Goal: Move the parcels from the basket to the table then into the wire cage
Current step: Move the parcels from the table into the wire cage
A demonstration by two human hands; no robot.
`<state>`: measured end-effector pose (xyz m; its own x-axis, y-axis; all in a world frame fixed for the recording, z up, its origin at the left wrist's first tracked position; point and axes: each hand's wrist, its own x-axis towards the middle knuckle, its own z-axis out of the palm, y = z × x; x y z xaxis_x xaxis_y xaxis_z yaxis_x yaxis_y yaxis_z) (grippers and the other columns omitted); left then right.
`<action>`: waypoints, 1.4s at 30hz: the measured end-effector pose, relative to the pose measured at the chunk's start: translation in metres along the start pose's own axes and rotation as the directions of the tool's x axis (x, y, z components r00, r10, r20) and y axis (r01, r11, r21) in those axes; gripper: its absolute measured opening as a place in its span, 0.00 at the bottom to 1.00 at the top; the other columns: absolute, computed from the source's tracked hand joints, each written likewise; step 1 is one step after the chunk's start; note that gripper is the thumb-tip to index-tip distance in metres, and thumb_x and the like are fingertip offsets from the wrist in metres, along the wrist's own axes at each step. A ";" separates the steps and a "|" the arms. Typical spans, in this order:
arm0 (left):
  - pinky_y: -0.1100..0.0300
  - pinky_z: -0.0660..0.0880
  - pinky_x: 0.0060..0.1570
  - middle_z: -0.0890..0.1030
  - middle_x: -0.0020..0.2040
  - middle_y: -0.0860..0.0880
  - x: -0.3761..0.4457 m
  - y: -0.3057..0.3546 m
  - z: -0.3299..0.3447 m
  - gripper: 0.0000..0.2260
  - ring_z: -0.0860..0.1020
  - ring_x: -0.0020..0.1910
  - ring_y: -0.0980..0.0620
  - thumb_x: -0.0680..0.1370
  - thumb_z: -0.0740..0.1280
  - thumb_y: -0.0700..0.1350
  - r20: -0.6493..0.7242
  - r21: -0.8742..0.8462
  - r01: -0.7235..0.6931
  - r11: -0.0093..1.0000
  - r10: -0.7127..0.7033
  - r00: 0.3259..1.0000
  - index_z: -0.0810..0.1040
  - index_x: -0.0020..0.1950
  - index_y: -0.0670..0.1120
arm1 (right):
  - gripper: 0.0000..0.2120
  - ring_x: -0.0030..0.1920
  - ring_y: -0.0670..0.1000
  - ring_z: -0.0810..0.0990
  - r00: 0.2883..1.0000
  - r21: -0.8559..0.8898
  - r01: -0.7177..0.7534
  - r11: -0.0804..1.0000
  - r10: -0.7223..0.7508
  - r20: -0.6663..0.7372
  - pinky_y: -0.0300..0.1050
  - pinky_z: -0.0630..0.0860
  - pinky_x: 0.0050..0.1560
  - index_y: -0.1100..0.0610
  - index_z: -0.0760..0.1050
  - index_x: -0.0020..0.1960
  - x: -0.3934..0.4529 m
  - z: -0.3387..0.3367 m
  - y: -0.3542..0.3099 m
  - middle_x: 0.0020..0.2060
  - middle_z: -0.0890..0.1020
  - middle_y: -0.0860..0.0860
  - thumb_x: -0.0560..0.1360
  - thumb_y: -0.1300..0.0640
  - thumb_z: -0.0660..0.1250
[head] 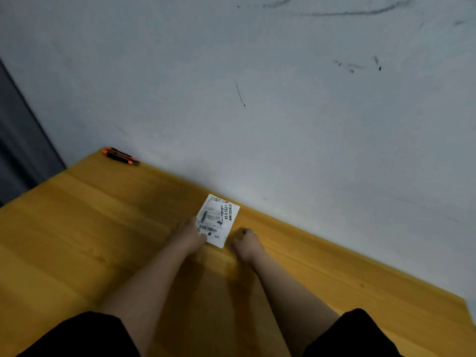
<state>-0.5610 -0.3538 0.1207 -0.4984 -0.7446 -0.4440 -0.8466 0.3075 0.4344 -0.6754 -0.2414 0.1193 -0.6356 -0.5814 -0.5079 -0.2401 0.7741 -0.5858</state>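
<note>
The yellow wooden tabletop (90,228) stands against a grey wall (283,99). The left hand (189,237) touches the white parcel (217,220) lying flat near the wall; the right hand (247,244) is curled, holding nothing. Two orange-black cutters (120,155) lie at the far corner.

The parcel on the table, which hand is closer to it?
Left. The left hand touches the parcel at its near left corner, fingers on its edge. The right hand rests on the table just right of the parcel, a small gap away.

Parcel (218,219) white, black barcodes – table (103,228) yellow wood-grain – cutters (120,155) black-orange – sleeves (85,336) black.
</note>
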 end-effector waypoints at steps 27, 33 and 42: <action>0.60 0.72 0.38 0.81 0.54 0.51 -0.136 0.096 0.034 0.06 0.80 0.48 0.51 0.79 0.65 0.46 -0.285 0.055 -0.236 0.970 0.241 0.928 0.73 0.55 0.50 | 0.13 0.54 0.58 0.80 0.961 0.145 0.066 0.987 -0.024 -0.275 0.46 0.73 0.47 0.55 0.71 0.58 -0.103 -0.082 0.068 0.55 0.82 0.54 0.75 0.55 0.65; 0.59 0.72 0.41 0.82 0.50 0.51 -0.239 0.161 0.082 0.04 0.79 0.48 0.48 0.78 0.64 0.46 -0.275 0.109 -0.323 0.940 0.341 0.899 0.76 0.52 0.50 | 0.02 0.51 0.57 0.79 0.932 0.136 0.055 0.989 -0.002 -0.362 0.42 0.68 0.42 0.51 0.70 0.47 -0.197 -0.161 0.164 0.50 0.82 0.54 0.75 0.56 0.64; 0.61 0.67 0.38 0.81 0.51 0.53 -0.403 0.251 0.213 0.05 0.79 0.50 0.50 0.78 0.64 0.47 -0.225 0.146 -0.402 0.904 0.426 0.876 0.76 0.53 0.52 | 0.10 0.52 0.56 0.80 0.915 0.125 0.005 0.992 0.046 -0.400 0.43 0.69 0.42 0.54 0.73 0.56 -0.343 -0.229 0.343 0.51 0.82 0.52 0.76 0.53 0.65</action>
<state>-0.6127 0.1495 0.2413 -0.7551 -0.6550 -0.0274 -0.5924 0.6637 0.4567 -0.7077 0.2807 0.2375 -0.8863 -0.3964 -0.2396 -0.1492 0.7340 -0.6626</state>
